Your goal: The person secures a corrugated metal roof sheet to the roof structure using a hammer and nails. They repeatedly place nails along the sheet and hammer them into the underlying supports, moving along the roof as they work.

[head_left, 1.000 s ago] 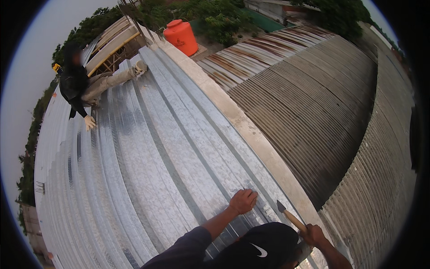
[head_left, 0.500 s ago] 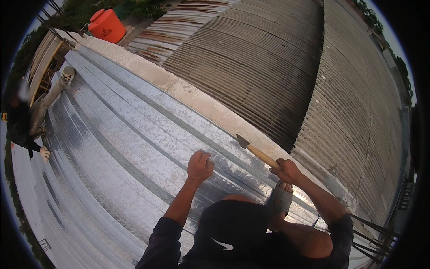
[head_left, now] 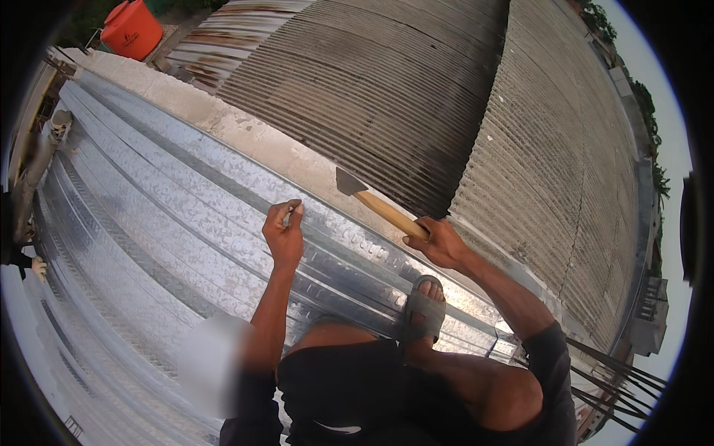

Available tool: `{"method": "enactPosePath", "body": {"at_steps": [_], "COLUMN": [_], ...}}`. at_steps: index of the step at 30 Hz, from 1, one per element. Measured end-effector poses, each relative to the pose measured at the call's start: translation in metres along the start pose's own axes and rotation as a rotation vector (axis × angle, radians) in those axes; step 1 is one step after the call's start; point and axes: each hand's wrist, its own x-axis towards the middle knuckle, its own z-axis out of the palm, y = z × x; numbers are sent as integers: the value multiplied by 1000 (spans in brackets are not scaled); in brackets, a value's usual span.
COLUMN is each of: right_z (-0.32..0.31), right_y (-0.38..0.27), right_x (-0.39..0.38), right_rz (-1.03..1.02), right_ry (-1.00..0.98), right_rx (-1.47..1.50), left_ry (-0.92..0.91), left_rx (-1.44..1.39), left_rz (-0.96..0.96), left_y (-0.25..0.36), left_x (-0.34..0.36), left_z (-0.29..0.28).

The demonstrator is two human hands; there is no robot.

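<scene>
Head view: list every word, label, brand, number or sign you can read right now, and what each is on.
No words or numbers are legible.
Orange tank: dark print on its side, too small to read.
Black clothing: a white curved mark, no letters visible.
Tool in the right hand: no lettering visible on its handle or dark blade.

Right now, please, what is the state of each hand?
Left hand: curled; whether it pinches something small cannot be told.
Right hand: closed, holding a dark-headed tool with wooden handle.
</scene>
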Motion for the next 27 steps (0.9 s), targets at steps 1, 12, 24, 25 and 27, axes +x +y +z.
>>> {"method": "enactPosePath", "body": {"at_steps": [1,12,24,25,27], "right_z": [0,28,53,60,69], "right_y": [1,-12,-37,-24,-10], "right_x": [-2,24,16,24,36], "right_rz": [-22,-188,-674,-717,-595], "right_ry": [13,3,208,233,202], "right_rx": [19,17,-18,-37,-166], "left_ry": [-44,-299,-263,-266,-310], "left_rx": [46,572,553,515,623], "left_rz": [-11,74,137,133,174], "left_y": [-2,-17,-77,-79,-73], "left_x": [-2,-2,0,-1,0], "left_z": [6,33,22,26,29]}}
